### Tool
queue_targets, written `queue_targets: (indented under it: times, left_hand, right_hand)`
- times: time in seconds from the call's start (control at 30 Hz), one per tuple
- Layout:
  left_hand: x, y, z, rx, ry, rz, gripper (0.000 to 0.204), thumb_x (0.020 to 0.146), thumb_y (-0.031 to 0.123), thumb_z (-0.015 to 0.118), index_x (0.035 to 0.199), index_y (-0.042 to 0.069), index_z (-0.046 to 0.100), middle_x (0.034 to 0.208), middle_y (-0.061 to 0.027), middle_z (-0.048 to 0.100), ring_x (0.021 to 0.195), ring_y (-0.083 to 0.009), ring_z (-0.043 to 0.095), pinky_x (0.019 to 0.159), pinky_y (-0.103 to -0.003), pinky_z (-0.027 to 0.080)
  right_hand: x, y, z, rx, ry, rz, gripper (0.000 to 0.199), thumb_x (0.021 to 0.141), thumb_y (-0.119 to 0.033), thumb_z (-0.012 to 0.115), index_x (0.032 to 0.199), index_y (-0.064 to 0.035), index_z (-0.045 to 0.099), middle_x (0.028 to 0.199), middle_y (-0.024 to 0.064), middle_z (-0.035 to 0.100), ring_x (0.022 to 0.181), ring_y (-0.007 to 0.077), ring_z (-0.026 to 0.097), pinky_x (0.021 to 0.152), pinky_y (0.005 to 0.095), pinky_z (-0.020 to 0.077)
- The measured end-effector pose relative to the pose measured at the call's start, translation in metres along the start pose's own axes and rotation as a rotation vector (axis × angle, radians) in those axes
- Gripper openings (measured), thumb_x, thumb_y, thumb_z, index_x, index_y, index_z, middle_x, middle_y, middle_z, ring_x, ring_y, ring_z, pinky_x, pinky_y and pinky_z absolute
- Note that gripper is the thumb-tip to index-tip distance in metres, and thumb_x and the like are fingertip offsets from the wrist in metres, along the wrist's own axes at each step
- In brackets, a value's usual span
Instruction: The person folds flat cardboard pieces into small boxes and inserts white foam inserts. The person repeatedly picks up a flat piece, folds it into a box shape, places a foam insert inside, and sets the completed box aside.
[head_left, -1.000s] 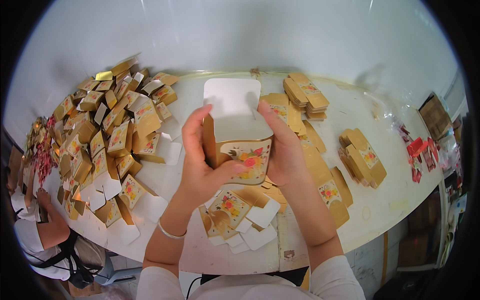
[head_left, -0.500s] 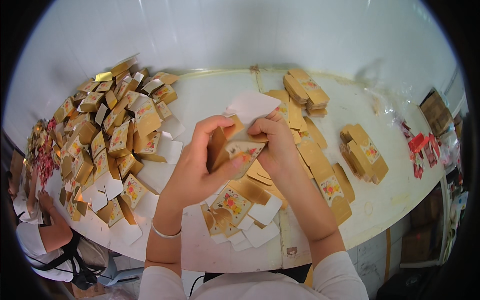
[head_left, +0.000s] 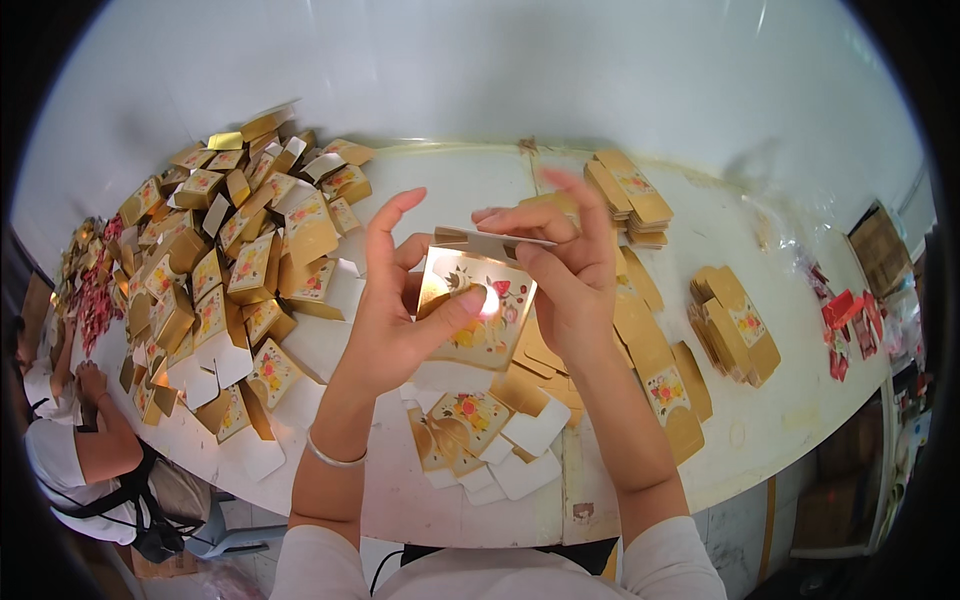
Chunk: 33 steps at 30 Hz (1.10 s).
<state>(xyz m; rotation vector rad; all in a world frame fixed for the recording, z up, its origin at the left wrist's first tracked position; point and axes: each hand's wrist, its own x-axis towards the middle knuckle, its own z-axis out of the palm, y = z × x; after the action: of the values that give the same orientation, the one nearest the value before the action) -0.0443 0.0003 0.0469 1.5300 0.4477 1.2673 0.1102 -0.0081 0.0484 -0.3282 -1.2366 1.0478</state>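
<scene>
A small gold carton (head_left: 470, 325) with a floral front is held up over the middle of the table, its printed face toward me and shining in the light. My left hand (head_left: 395, 310) grips its left side, thumb across the flowers and index finger raised. At the carton's upper right, my right hand (head_left: 565, 265) pinches the flap (head_left: 490, 243) between thumb and fingers. Beneath both hands lies a spread of flat cartons (head_left: 470, 415), gold and white, partly hidden by the held one.
A large heap of opened cartons (head_left: 250, 265) covers the left of the table. Stacks of flat cartons stand at the back right (head_left: 630, 195) and right (head_left: 735, 325). Red packets (head_left: 850, 315) lie at the far right. Another person's arm (head_left: 110, 440) reaches in at the left.
The carton has turned so its floral face points toward me, and its white flap has folded down at the top. My right fingers have shifted onto the top edge.
</scene>
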Motion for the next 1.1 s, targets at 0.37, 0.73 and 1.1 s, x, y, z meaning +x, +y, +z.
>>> queue_targets:
  times: [0.37,0.73,1.1]
  left_hand:
    - [-0.003,0.006,-0.002,0.177,-0.08,0.02,0.072,0.071,0.002,0.067,0.129,0.009,0.025,0.097,-0.0066,0.051,0.087,-0.0148,0.054,0.069,-0.026,0.045]
    - [-0.003,0.005,-0.004,0.158,-0.101,0.038,0.062,0.075,0.005,0.065,0.126,0.008,0.031,0.101,-0.0057,0.049,0.086,-0.0143,0.054,0.07,-0.026,0.046]
    - [-0.001,-0.016,-0.002,0.238,-0.11,0.313,0.037,0.077,0.001,0.062,0.108,0.005,0.042,0.101,-0.0071,0.046,0.089,-0.0143,0.05,0.073,-0.025,0.044]
  right_hand:
    - [0.0,-0.002,0.001,-0.294,-0.125,0.024,0.019,0.08,-0.001,0.054,0.098,-0.0021,0.061,0.1,0.0049,0.056,0.082,0.0096,0.052,0.069,0.0213,0.0419]
    - [0.002,-0.008,-0.007,-0.282,-0.21,0.067,0.023,0.085,-0.002,0.047,0.104,-0.0029,0.06,0.1,0.0035,0.056,0.078,0.0069,0.049,0.063,0.0195,0.0394]
    - [0.002,-0.005,-0.009,-0.17,-0.256,0.183,0.018,0.089,-0.012,0.046,0.102,-0.0025,0.053,0.1,0.0065,0.05,0.079,0.0096,0.046,0.07,0.0244,0.0403]
